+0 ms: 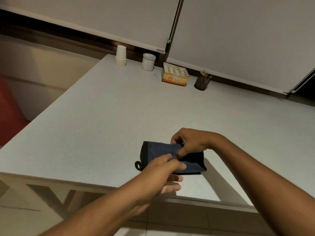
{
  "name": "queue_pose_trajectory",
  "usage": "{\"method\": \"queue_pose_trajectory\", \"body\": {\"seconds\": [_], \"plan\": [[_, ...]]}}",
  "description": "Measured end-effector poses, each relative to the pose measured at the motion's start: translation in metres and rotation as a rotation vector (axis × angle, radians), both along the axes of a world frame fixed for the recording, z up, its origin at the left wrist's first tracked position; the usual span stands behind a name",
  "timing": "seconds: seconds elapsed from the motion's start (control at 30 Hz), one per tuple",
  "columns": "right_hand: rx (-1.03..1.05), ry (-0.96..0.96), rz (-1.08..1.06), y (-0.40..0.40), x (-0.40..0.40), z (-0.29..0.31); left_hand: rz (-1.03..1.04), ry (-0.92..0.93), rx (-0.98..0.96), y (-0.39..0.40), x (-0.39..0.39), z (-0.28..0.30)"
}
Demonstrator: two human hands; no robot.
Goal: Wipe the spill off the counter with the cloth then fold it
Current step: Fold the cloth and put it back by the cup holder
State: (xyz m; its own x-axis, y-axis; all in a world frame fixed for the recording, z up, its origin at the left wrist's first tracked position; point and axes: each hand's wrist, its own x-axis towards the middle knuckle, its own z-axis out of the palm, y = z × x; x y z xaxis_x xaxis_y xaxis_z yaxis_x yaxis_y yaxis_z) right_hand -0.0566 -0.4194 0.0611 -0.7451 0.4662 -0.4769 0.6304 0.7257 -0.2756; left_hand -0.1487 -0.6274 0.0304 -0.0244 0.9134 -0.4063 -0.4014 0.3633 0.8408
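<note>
A dark blue cloth (158,150) with black edging and a small black hanging loop lies folded over on the white counter (105,116), close to its near edge. My right hand (189,142) pinches the cloth's upper fold at its far side, thumb and fingers closed on the fabric. My left hand (163,169) rests on the near part of the cloth, its fingertips meeting the right hand's, and hides the cloth's lower middle. No spill shows on the counter.
Along the counter's far edge stand a stack of white paper cups (121,56), a white lidded jar (148,62), an open orange box of sachets (175,75) and a dark mesh holder with sticks (202,81). White blinds hang behind.
</note>
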Motion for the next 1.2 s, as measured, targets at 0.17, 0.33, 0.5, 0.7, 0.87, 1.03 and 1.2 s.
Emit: {"method": "queue_pose_trajectory", "body": {"seconds": [0.17,0.33,0.5,0.7,0.87,1.03,1.2], "plan": [[0.195,0.167,-0.084,-0.045,0.021,0.019,0.207,-0.405,-0.042,0.013,0.015,0.007],[0.519,0.463,-0.141,-0.091,0.053,0.015,0.33,-0.399,0.005,0.041,0.036,0.017],[0.31,0.681,-0.252,-0.098,0.095,0.001,0.402,-0.15,0.045,0.077,0.06,0.006],[0.024,0.905,-0.566,0.013,0.18,0.007,0.385,-0.053,0.008,0.161,0.097,0.001],[-0.592,0.723,-0.818,0.139,0.23,-0.005,0.323,-0.176,-0.018,0.246,0.136,0.015],[-1.213,0.773,-0.761,0.223,0.255,-0.013,0.188,-0.299,0.027,0.321,0.167,0.016],[-1.194,0.969,-0.749,0.287,0.268,-0.019,0.147,-0.175,0.137,0.389,0.18,0.002]]}}
